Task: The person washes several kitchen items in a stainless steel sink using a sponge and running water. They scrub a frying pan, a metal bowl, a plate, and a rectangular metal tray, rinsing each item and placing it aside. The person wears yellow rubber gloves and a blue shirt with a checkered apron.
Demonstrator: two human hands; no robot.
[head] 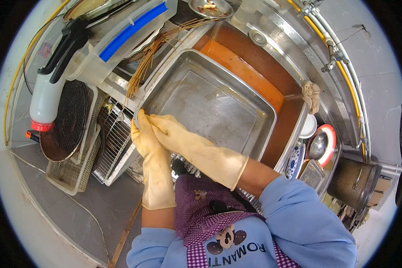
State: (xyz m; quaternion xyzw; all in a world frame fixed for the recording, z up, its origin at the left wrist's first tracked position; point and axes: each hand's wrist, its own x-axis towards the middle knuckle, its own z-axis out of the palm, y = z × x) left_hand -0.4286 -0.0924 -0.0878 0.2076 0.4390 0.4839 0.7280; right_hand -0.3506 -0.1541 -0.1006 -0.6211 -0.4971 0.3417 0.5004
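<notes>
A large rectangular stainless-steel tray (207, 104) lies tilted over a sink (271, 144) of orange-brown liquid. Both my hands wear cream rubber gloves and meet at the tray's near left corner. My left hand (144, 134) grips the rim there, its thumb on the inner side and its fingers outside. Against that same corner rests my right hand (165, 127), its arm crossing over the tray's near edge; its fingertips are partly hidden, and whether it holds anything cannot be told. Yellowish residue marks the tray's inside.
Left of the sink are a bundle of thin sticks (147, 63), a plastic bin with a blue handle (83, 67), a dark round pan (68, 124), plastic baskets (73, 171) and a wire rack (117, 134). A cloth (311, 95) hangs on the sink's right corner, near bowls (294, 160) and a pot (351, 181).
</notes>
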